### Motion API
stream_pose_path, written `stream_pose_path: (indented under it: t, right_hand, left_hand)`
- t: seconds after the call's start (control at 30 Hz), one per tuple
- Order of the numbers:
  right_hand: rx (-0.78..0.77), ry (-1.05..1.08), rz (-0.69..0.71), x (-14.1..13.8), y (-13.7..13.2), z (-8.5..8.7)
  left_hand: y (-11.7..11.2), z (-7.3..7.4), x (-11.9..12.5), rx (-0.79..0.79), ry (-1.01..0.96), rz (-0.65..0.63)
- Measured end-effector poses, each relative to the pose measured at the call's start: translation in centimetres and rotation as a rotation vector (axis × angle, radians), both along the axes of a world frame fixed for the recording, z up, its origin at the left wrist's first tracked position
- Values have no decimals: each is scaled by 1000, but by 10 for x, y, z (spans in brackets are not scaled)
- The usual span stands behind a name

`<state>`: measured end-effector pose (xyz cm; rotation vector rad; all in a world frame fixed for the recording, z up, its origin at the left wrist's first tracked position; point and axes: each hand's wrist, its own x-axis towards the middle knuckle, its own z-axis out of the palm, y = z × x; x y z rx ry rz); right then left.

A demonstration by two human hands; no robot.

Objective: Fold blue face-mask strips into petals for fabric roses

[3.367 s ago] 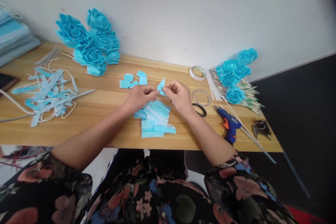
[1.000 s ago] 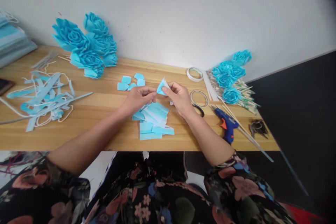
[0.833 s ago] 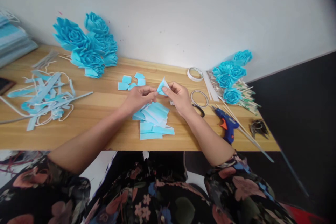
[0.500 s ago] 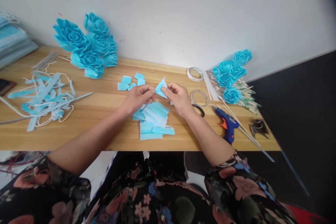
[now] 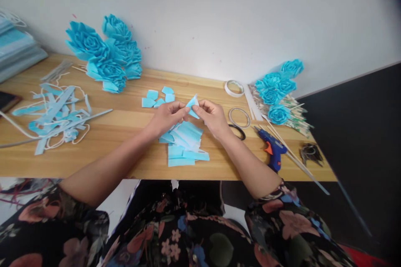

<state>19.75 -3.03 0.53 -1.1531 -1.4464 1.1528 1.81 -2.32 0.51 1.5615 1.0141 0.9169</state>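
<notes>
My left hand (image 5: 167,117) and my right hand (image 5: 213,116) meet over the middle of the wooden table (image 5: 125,133). Both pinch a small folded light-blue piece (image 5: 192,104) between fingertips, held a little above the tabletop. Directly under the hands lies a loose pile of cut light-blue sheets (image 5: 184,144). Several small folded blue pieces (image 5: 158,96) lie just beyond my left hand.
Blue paper roses (image 5: 105,52) lean on the wall at back left, and more roses on sticks (image 5: 278,91) lie at right. Tape rolls (image 5: 234,87), a blue glue gun (image 5: 272,150), thin sticks (image 5: 293,154) and cut strips (image 5: 53,110) lie around. A stack of masks (image 5: 15,50) sits far left.
The hands stay in place while the fingers work the small blue piece; its tip has tilted slightly and the fingertips have closed in on it.
</notes>
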Motion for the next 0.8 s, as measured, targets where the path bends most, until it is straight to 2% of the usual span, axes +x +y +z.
stream_pose_path:
  t: [0.1,0.27,0.37,0.5,0.6,0.8]
  right_hand:
    - [-12,15,24,-2,0,-2]
    - [-2,48,38,-2,-1,-3]
    - [-5,50,34,-2,-1,-1]
    - [23,49,-41,0,0,0]
    - [48,89,-61,2,2,0]
    - [88,99,-92,9,5,2]
  left_hand:
    - [1,-4,-1,38,46,-1]
    - [4,-9,-2,11,38,-19]
    - [1,-4,-1,17,75,-48]
    - [-3,4,0,54,126,-68]
    - [-3,5,0,41,134,-74]
    - [3,-1,-3,-82,-48,-7]
